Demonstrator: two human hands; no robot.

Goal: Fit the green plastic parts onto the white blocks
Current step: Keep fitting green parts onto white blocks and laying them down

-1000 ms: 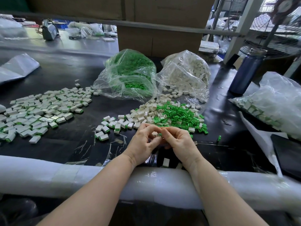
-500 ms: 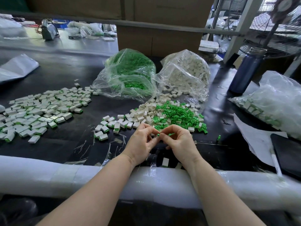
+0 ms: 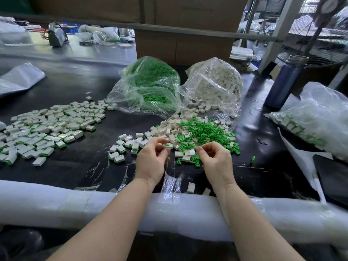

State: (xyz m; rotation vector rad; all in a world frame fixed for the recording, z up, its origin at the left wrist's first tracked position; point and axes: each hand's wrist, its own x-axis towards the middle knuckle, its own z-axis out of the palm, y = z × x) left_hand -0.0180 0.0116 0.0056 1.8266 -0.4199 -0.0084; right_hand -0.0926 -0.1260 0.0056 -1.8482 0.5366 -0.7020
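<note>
My left hand (image 3: 152, 159) pinches a white block with a green part (image 3: 168, 146) between thumb and fingertips, just in front of the loose pile. My right hand (image 3: 216, 159) is a little apart from it, its fingers curled and its thumb against the forefinger at the near edge of the loose green parts (image 3: 205, 132); nothing shows between those fingertips. Loose white blocks (image 3: 169, 127) lie mixed in at the pile's left side. A small group of fitted blocks (image 3: 128, 146) lies left of my left hand.
A large spread of fitted blocks (image 3: 47, 127) covers the left of the black table. Behind the pile stand a bag of green parts (image 3: 150, 87) and a bag of white blocks (image 3: 214, 85). A blue bottle (image 3: 284, 81) and another bag (image 3: 320, 117) are at the right. White foam padding (image 3: 56, 204) lines the near edge.
My hands were pressed together over one block; now they have separated, the left keeping the block and moving forward-left, the right moving toward the green parts.
</note>
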